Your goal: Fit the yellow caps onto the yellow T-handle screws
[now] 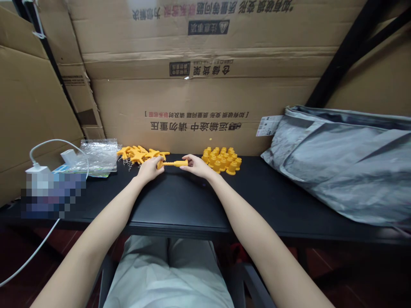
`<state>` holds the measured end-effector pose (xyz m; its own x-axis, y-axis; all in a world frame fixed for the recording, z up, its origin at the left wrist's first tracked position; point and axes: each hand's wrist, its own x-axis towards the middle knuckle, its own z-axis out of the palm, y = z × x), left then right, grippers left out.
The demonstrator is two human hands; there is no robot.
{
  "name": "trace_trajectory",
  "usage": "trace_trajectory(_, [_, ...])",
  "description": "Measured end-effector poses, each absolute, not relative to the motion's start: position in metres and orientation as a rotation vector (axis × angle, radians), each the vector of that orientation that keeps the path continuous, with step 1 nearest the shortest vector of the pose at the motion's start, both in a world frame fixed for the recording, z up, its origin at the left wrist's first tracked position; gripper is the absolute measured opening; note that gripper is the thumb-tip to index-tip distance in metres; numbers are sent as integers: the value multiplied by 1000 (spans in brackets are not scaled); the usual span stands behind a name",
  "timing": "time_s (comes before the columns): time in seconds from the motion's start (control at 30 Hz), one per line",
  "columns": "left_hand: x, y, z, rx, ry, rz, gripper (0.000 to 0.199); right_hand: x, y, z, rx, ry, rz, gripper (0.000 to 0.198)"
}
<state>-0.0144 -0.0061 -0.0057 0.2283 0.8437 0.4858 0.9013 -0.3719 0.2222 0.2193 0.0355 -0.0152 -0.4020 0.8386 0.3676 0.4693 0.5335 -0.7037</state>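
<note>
Above the desk, both hands hold a yellow plastic piece with a twisted, corkscrew-like stem (169, 164). My left hand (150, 169) is closed round its left end, and the fingers hide part of it. At its thicker right end, my right hand (195, 166) pinches the piece between thumb and fingers. Just behind my left hand lies a pile of yellow handles with silver metal spirals (138, 154). Several yellow flared caps (231, 167) stand grouped beyond and right of my right hand.
The black desk (180, 196) backs onto a printed cardboard sheet (199, 98). Clear plastic bags (99, 155), a white charger (39, 176) with a cable and a blurred-out item are at the left. A large grey bag (337, 171) fills the right side.
</note>
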Motion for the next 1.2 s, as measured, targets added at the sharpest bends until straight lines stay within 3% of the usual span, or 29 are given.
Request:
trace_trajectory(0.13, [-15,-6,-6,-2362,-1732,-813,28,224,39,-15,-1003,-1929,934,41])
trace_trajectory(0.3, [-15,-7,-6,-2344,-1716,-809,29,225,33,-9,-974,-1813,1165,28])
trace_trajectory(0.4, [-15,-7,-6,-2352,-1675,-814,30,222,28,-6,-1029,-1709,1257,36])
trace_trajectory(0.63, [-16,-5,-8,-2358,-1673,-834,31,212,27,-8,-1181,-1624,1300,49])
trace_trajectory(0.83, [-16,-3,-9,-2332,-1736,-845,30,218,27,-6,-1035,-1658,1338,28])
trace_trajectory(1.03, [-15,-6,-7,-2329,-1704,-882,30,223,24,-2,-974,-1743,1308,36])
trace_trajectory(1.2, [-13,-8,-7,-2325,-1666,-912,31,214,18,3,-1204,-1672,1245,56])
